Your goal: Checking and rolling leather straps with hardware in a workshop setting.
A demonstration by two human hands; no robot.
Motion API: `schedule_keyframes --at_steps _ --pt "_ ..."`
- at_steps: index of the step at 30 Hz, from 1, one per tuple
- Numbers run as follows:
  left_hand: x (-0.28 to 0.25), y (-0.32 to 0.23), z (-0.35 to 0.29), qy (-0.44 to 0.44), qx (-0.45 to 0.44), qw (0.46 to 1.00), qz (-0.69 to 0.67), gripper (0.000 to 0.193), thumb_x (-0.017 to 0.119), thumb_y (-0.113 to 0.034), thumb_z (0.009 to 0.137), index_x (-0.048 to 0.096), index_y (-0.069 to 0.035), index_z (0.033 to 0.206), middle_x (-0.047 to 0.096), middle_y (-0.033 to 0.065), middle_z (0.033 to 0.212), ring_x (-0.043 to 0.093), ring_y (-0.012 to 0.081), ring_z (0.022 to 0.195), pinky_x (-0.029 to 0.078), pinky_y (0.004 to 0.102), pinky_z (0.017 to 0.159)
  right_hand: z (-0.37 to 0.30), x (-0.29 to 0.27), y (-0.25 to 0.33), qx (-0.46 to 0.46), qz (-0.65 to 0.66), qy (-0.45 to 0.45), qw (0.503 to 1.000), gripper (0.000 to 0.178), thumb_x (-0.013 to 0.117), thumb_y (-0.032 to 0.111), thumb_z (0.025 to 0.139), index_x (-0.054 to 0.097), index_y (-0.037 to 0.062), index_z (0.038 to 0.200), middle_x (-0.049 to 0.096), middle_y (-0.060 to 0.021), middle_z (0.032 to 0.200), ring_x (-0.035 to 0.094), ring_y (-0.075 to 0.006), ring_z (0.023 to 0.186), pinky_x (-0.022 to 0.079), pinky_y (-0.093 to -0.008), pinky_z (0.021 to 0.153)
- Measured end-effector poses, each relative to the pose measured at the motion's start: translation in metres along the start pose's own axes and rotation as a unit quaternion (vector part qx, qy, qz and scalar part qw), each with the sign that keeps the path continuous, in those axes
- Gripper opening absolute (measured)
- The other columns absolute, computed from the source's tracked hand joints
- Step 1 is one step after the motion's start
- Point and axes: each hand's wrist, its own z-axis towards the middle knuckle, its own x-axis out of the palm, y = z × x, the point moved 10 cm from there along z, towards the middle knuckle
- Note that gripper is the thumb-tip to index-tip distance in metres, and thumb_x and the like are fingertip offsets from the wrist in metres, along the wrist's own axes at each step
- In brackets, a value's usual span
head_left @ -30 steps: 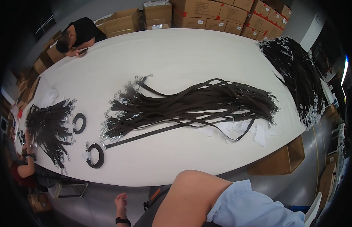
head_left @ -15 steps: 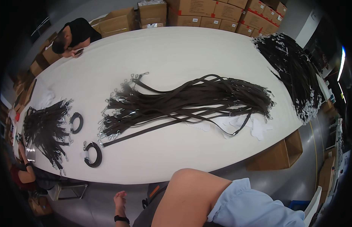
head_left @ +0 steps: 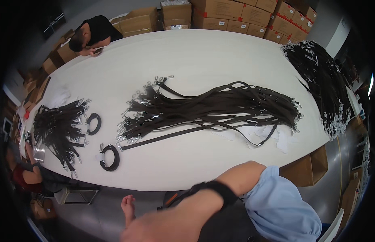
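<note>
Below the near edge of the white table, my left hand [head_left: 128, 206] hangs with loosely bent fingers and nothing visible in it. My right arm bends across in front of me; its hand [head_left: 151, 229] is blurred at the lower edge, overlapping the left forearm, with its fingers hidden. A black band circles the right forearm. On the table lies a long bundle of black straps [head_left: 219, 105] with metal snap hooks, one strap set apart along its near side. Two coiled black straps [head_left: 110, 158] rest to the left of it. Neither hand touches them.
A smaller strap pile [head_left: 60, 131] lies at the left, a larger heap [head_left: 318, 80] at the right end. White paper pieces [head_left: 282, 139] show beneath the bundle. One person [head_left: 96, 34] leans on the far edge with a phone; another sits at left. Cardboard boxes [head_left: 219, 14] stand behind.
My right arm has swung down and left, bringing its forearm and hand into view across my left forearm. The table's contents appear shifted right in the view and are otherwise unchanged.
</note>
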Motion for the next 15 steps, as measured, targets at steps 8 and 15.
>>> schedule_keyframes --at_steps 8,15 --pt "0.148 -0.259 -0.044 0.114 0.263 0.895 0.34 0.016 0.06 -0.019 0.086 0.065 -0.005 0.089 0.065 0.0038 0.073 0.055 0.0109 0.054 0.043 0.0244 0.053 -0.409 -0.11 -0.184 0.51 -0.115 -0.551 0.65 0.027 0.056 0.025 0.089 0.066 -0.0004 0.089 0.067 -0.008 0.083 0.06 -0.0141 0.073 0.045 -0.0248 0.068" --pt "0.374 -0.339 -0.002 0.208 0.534 0.694 0.436 0.013 0.057 -0.015 0.081 0.061 -0.008 0.092 0.062 0.0117 0.088 0.059 0.0312 0.085 0.048 0.0399 0.071 -0.412 -0.105 -0.198 0.451 -0.105 -0.614 0.639 0.022 0.055 0.018 0.089 0.064 -0.0018 0.091 0.065 -0.0093 0.085 0.058 -0.0139 0.078 0.046 -0.0262 0.073"
